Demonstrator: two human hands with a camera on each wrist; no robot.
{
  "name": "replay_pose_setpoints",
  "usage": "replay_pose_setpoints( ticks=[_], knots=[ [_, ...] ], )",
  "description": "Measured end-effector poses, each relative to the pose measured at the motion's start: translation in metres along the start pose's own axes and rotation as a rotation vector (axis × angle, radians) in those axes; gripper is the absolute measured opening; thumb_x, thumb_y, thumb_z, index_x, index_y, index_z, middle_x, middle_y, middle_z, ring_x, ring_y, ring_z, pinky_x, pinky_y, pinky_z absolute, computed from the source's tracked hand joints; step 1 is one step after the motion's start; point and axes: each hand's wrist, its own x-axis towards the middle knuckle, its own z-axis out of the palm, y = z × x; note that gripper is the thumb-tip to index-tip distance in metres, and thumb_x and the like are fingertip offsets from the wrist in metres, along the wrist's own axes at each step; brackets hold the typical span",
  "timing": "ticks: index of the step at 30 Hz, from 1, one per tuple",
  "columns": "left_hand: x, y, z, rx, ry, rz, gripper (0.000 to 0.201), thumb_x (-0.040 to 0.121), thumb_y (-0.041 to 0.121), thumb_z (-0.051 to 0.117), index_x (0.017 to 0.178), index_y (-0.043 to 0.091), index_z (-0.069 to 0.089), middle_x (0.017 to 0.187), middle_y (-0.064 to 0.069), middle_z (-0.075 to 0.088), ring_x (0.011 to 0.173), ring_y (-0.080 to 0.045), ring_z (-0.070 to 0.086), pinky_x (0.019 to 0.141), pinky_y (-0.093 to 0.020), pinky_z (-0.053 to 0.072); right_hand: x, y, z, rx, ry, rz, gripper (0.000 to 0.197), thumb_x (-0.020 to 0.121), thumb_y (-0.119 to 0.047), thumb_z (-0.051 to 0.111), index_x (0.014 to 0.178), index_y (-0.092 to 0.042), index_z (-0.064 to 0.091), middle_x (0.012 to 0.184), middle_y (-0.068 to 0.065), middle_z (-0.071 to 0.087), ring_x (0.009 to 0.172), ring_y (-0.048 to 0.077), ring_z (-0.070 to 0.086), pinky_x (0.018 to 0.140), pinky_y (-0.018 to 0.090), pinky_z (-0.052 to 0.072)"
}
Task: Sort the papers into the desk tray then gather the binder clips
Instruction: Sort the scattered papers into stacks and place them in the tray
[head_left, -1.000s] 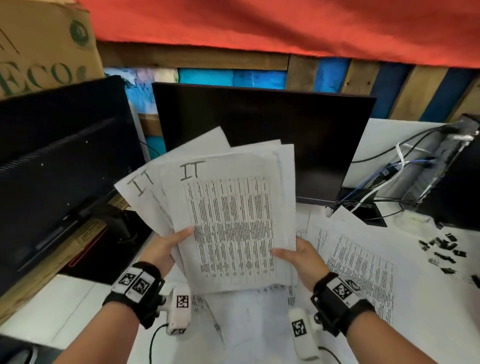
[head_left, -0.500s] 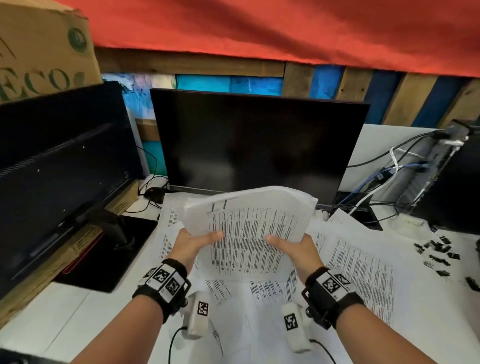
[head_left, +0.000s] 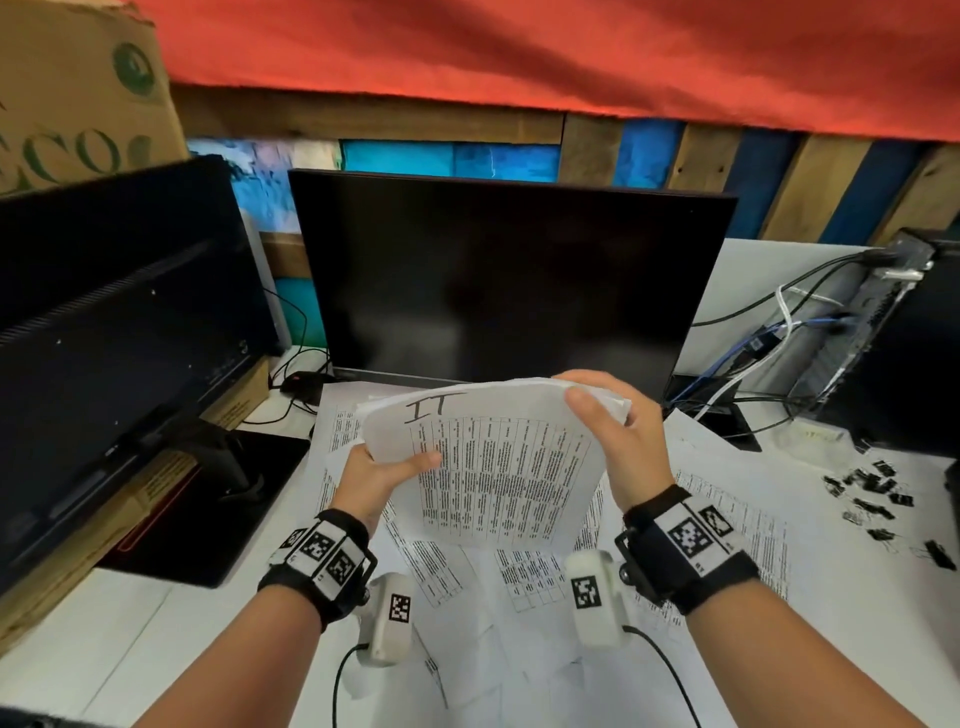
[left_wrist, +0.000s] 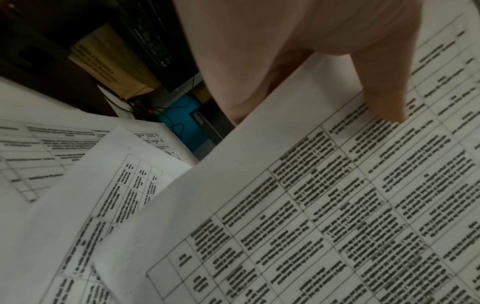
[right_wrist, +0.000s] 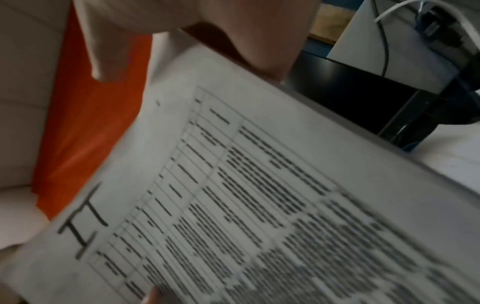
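White sheets, printed with tables, top one marked "IT": stack (head_left: 493, 467) held upright over the desk (head_left: 104, 634), in front of the monitor (head_left: 509, 280). Left hand (head_left: 382, 475) clamped on the lower left edge, thumb on the print, fingers behind. Right hand (head_left: 621, 431) now up at the top right corner, thumb over the front, fingers curled behind; half a second back, down at the lower right edge. A second back, fanned wide with several corners splayed; now squared into one bundle, bowed slightly backwards at the top. Probably the squaring step, one sorted batch about ready for the tray. No tray in any view, so destination unclear from here. More sheets (head_left: 727, 499) loose on the desk under and right of the stack, overlapping, so sorting likely far from done. Clips (head_left: 872, 499) scattered in a small black heap at the far right, well apart from both hands, untouched, gathering not yet begun. Risk: inner sheets slipping from a bowed bundle pinched only at two corners.
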Motion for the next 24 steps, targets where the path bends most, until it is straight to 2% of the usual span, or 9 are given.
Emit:
replay_pose_setpoints(
  ticks=[2, 4, 7, 9, 13, 16, 19, 21, 24],
  knots=[
    [0.004, -0.008, -0.003, 0.031, -0.014, -0.041, 0.057, 0.045, 0.023, 0.087, 0.098, 0.02, 0.066, 0.103, -0.004, 0.072, 0.101, -0.018, 0.066, 0.093, -0.036, 0.047, -0.005, 0.015, 0.0, -0.071, -0.075, 0.139, 0.023, 0.072, -0.022, 0.077, 0.091, -0.028, 0.064, 0.083, -0.011, 0.073, 0.079, 0.0, 0.068, 0.076, 0.023, 0.056],
    [0.006, -0.023, -0.006, 0.098, -0.015, -0.12, 0.044, 0.058, 0.011, 0.085, 0.095, 0.021, 0.064, 0.101, -0.004, 0.071, 0.1, -0.02, 0.064, 0.099, -0.04, 0.044, -0.015, 0.036, 0.001, -0.18, -0.122, 0.34, 0.033, 0.075, -0.019, 0.075, 0.1, -0.032, 0.057, 0.105, -0.006, 0.069, 0.098, 0.008, 0.066, 0.096, 0.033, 0.049],
    [0.009, -0.049, -0.007, 0.175, 0.009, -0.22, 0.037, 0.065, 0.004, 0.08, 0.092, 0.019, 0.061, 0.107, -0.011, 0.067, 0.106, -0.029, 0.061, 0.102, -0.045, 0.043, -0.025, 0.076, 0.0, -0.26, -0.066, 0.703, 0.08, 0.078, -0.026, 0.073, 0.141, -0.007, 0.028, 0.144, 0.011, 0.04, 0.133, 0.029, 0.04, 0.109, 0.039, 0.033],
    [0.01, -0.059, -0.003, 0.193, 0.051, -0.247, 0.032, 0.068, 0.003, 0.078, 0.093, 0.014, 0.06, 0.106, -0.014, 0.065, 0.106, -0.032, 0.06, 0.101, -0.047, 0.044, -0.029, 0.1, -0.001, -0.295, -0.074, 0.814, 0.087, 0.077, -0.028, 0.073, 0.143, -0.003, 0.022, 0.144, 0.005, 0.038, 0.134, 0.03, 0.038, 0.113, 0.042, 0.031],
    [0.01, -0.056, 0.008, 0.205, 0.08, -0.226, 0.039, 0.074, 0.004, 0.073, 0.11, -0.003, 0.059, 0.097, -0.011, 0.064, 0.095, -0.028, 0.06, 0.095, -0.042, 0.047, -0.03, 0.121, -0.007, -0.337, -0.018, 0.793, 0.06, 0.082, -0.024, 0.069, 0.13, 0.001, 0.043, 0.127, 0.008, 0.056, 0.118, 0.026, 0.053, 0.105, 0.041, 0.042],
    [0.009, -0.042, 0.016, 0.195, 0.038, -0.185, 0.025, 0.075, 0.007, 0.073, 0.099, 0.009, 0.064, 0.101, -0.01, 0.069, 0.096, -0.028, 0.064, 0.094, -0.044, 0.049, -0.031, 0.104, -0.013, -0.207, 0.046, 0.629, 0.022, 0.087, -0.015, 0.062, 0.109, -0.011, 0.061, 0.112, 0.006, 0.065, 0.102, 0.02, 0.063, 0.082, 0.024, 0.051],
    [0.005, -0.027, 0.03, 0.14, 0.011, -0.137, 0.026, 0.075, 0.012, 0.073, 0.1, 0.013, 0.064, 0.104, -0.008, 0.07, 0.1, -0.026, 0.064, 0.096, -0.046, 0.048, -0.042, 0.089, -0.025, -0.127, 0.098, 0.494, 0.015, 0.089, -0.015, 0.059, 0.102, -0.024, 0.061, 0.094, -0.013, 0.065, 0.086, -0.004, 0.059, 0.058, 0.005, 0.047],
    [-0.001, -0.018, 0.045, 0.153, -0.029, -0.103, 0.024, 0.077, 0.013, 0.072, 0.099, 0.017, 0.064, 0.1, -0.003, 0.07, 0.094, -0.02, 0.065, 0.089, -0.039, 0.051, -0.057, 0.083, -0.034, -0.183, 0.145, 0.453, 0.019, 0.092, -0.018, 0.056, 0.108, -0.027, 0.056, 0.094, -0.02, 0.06, 0.087, -0.008, 0.055, 0.068, 0.006, 0.046],
    [-0.014, -0.015, 0.074, 0.172, -0.094, -0.048, 0.021, 0.077, 0.013, 0.072, 0.092, 0.024, 0.062, 0.096, 0.001, 0.071, 0.09, -0.017, 0.067, 0.081, -0.033, 0.053, -0.073, 0.075, -0.055, -0.204, 0.266, 0.378, 0.02, 0.093, -0.018, 0.053, 0.112, -0.022, 0.057, 0.098, -0.008, 0.065, 0.093, 0.01, 0.06, 0.085, 0.02, 0.049]
  ],
)
